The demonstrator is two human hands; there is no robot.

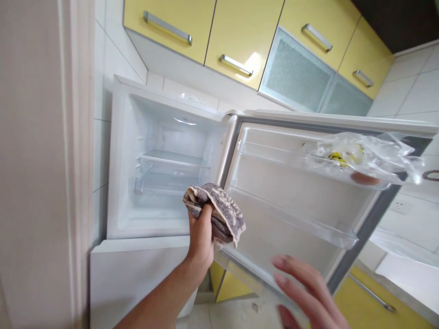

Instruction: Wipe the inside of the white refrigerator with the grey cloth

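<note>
My left hand (202,233) grips a folded grey-and-cream patterned cloth (226,212), its thumb pressed on top, in front of the opened fridge (116,183). Lower right, my right hand (308,288) is somewhat blurred, its fingers apart and nothing in them, near the lower part of the fridge door (274,219). The door is swung wide to the right. Inside the upper compartment are a glass shelf (174,158) and a clear drawer or lower shelf (164,183). A clear plastic bag (387,157) with a yellow-and-black item and something brownish sits in the upper door rack (270,153).
Yellow wall cabinets (240,36) with metal handles hang above the fridge. A pale door frame (75,183) stands close on the left. A yellow base cabinet (363,301) with a counter is at lower right, beyond the fridge door. Tiled floor (222,315) shows below.
</note>
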